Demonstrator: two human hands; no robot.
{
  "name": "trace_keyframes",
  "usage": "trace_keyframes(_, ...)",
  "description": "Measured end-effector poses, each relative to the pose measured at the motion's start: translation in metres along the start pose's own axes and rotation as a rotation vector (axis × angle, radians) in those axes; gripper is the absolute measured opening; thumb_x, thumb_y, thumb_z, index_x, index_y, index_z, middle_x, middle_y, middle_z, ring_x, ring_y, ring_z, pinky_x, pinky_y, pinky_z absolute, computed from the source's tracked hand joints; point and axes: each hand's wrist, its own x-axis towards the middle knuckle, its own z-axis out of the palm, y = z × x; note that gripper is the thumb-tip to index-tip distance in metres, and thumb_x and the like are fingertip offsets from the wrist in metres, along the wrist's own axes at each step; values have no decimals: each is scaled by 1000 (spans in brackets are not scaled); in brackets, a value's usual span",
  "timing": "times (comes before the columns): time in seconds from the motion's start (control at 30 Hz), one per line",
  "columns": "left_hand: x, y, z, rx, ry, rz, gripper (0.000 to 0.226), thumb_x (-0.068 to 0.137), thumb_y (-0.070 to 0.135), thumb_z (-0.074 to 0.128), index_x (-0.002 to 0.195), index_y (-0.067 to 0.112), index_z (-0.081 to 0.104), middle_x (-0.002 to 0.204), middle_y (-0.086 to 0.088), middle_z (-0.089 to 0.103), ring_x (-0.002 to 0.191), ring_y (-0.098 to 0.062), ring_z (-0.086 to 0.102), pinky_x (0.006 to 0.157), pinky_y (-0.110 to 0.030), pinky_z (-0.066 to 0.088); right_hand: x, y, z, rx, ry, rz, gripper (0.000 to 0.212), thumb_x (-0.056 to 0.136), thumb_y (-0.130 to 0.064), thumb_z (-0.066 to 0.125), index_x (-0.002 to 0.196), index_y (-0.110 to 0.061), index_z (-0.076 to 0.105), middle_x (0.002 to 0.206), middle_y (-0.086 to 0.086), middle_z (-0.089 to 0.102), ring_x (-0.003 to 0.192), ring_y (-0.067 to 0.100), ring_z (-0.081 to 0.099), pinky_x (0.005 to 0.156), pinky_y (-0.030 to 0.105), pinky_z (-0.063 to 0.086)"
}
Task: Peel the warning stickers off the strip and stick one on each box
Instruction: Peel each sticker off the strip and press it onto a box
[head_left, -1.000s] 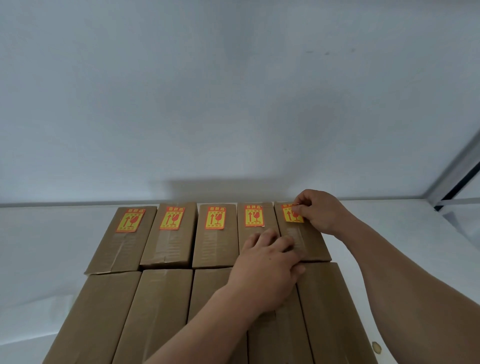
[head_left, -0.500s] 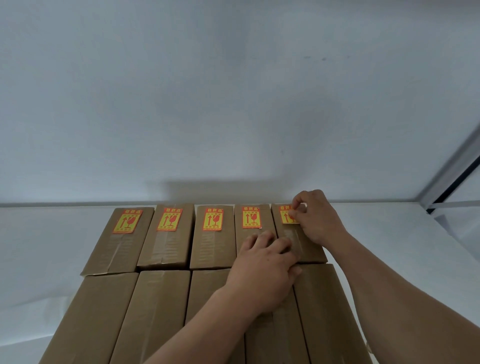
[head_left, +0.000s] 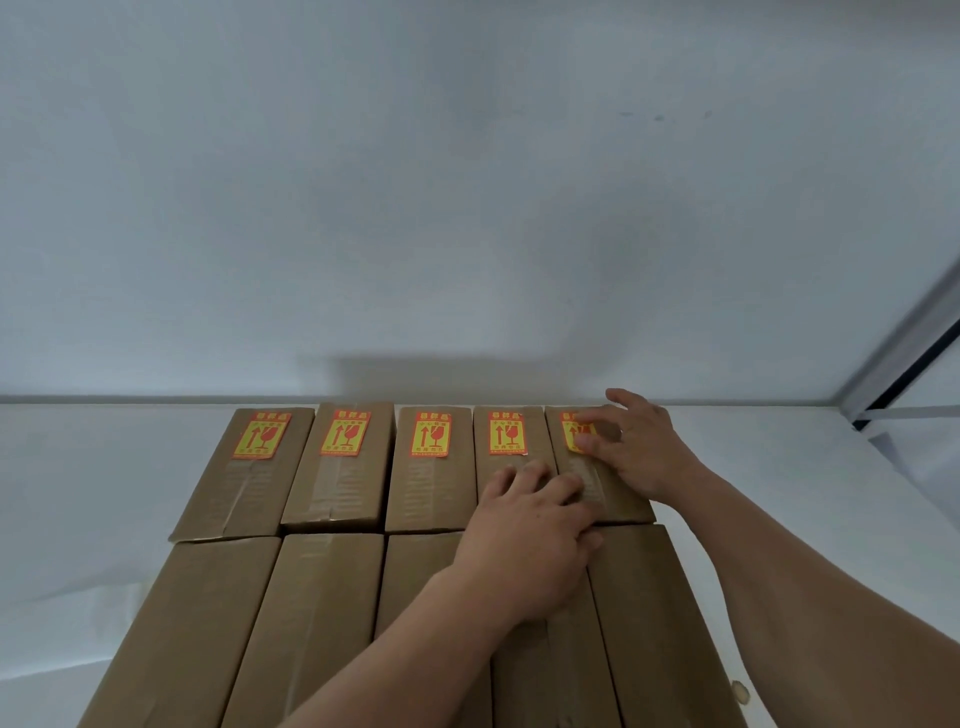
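Observation:
Two rows of brown cardboard boxes lie on a white table. Each far-row box carries a yellow-and-red warning sticker, such as the leftmost sticker (head_left: 261, 435). My right hand (head_left: 631, 441) lies with spread fingers over the sticker (head_left: 570, 432) on the far-right box (head_left: 618, 493), pressing it down and hiding most of it. My left hand (head_left: 530, 530) rests flat, fingers relaxed, across the near ends of the two right-hand far boxes. The near-row boxes (head_left: 311, 623) show bare tops. No sticker strip is visible.
A pale wall rises right behind the far row. White tabletop (head_left: 779, 493) extends to the right and left of the boxes. A dark-edged frame (head_left: 904, 374) stands at the far right. A small round object (head_left: 740, 691) lies by the near right box.
My right hand went from pinching the sticker's corner to spreading its fingers flat over it. My left hand stayed on the boxes.

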Motion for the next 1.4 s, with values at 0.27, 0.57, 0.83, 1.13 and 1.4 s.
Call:
trace_keyframes(0.27,-1,0,0,6,-1,-7,43,99,47,28,136,33,47,146,7,38,138,-24,18,113,-47,10,2,-13,2,-60,-52,-45,43,87,-59,55,128,-49,53,157,-9,22,143,21,12,115,48,22)
trace_keyframes(0.57,-1,1,-2,8,-10,-2,44,99,47,27,137,33,45,148,7,35,139,-23,17,114,-48,9,0,-9,-1,-43,-62,-21,44,84,-61,57,127,-51,52,156,-9,23,143,22,13,115,48,23)
trace_keyframes(0.83,0,2,-1,-2,-14,6,42,100,45,27,137,35,45,149,8,35,140,-23,18,113,-47,9,-12,10,2,50,50,40,44,87,-51,60,130,-44,55,153,-4,32,141,25,19,113,40,22)
trace_keyframes(1.13,-4,-2,-7,-78,29,-8,42,99,46,31,135,32,48,148,8,38,139,-17,22,114,-40,9,-15,-2,-4,-30,92,-2,40,90,-46,57,130,-39,56,150,-4,35,139,23,23,111,41,27)
trace_keyframes(1.4,-48,-56,-48,24,142,-108,37,100,42,32,122,30,58,129,10,55,119,-14,47,102,-34,33,-38,-59,5,-314,180,-273,30,97,-37,44,118,-29,65,130,-6,56,118,19,48,98,33,40)
